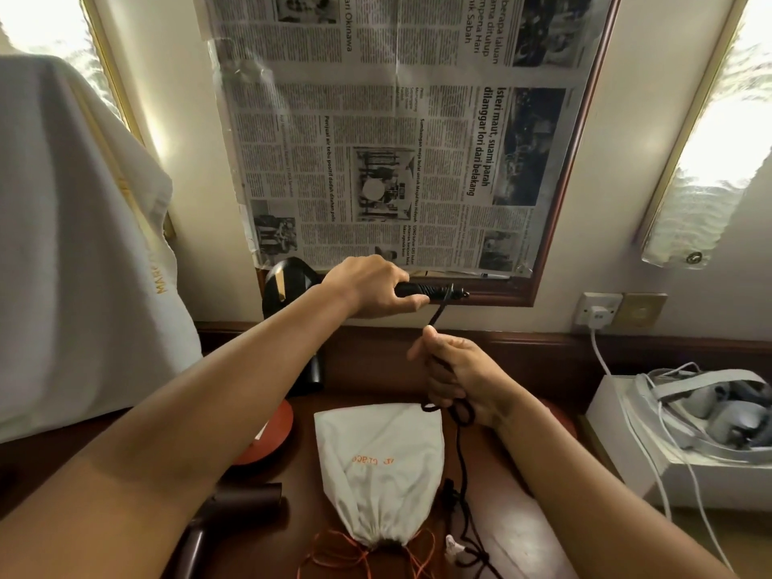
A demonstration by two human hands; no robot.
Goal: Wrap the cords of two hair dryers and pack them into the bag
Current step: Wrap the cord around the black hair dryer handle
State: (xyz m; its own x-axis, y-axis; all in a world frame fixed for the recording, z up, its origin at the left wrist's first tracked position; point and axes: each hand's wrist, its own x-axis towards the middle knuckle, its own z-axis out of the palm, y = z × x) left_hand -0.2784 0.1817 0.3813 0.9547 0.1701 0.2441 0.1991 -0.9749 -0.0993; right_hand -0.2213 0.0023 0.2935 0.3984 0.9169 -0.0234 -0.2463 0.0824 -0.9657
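Cord-wrapping step: my left hand (372, 286) grips the black hair dryer's handle (422, 291) raised above the bag (384, 461); my right hand (455, 378) pinches its cord (438, 313). Next: another taut turn.

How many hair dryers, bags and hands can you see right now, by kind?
Hair dryers: 2, black hair dryer held up, brown hair dryer on the desk
White drawstring bag: 1
Hands: 2, left hand, right hand
Total: 5
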